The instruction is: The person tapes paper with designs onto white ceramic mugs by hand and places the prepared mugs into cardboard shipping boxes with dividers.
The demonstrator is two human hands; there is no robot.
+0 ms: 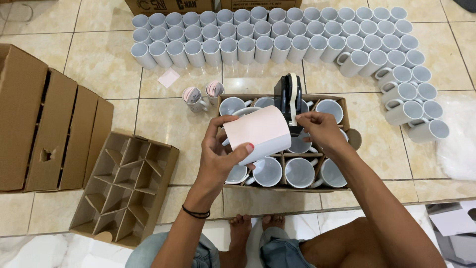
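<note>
**Mug wrapped in pink sheet, tape being drawn at frame centre**

Presently, the left hand (220, 151) is closed around a white mug (259, 135), held on its side at the centre of the frame, with a pale pink sheet (254, 128) wrapped round its body. The right hand (321, 130), just right of the mug, pinches the end of a tape strip (293, 101) between fingertips; the strip rises from a black tape dispenser (285, 97) standing in the partitioned carton (344, 116). Carton holds further white mugs, directly beneath both hands. Rows of white mugs (263, 34) fill the upper frame. An empty divider box (126, 186) lies lower left. Two mugs with rolled pink sheets (203, 94) stand left of the carton.
</note>
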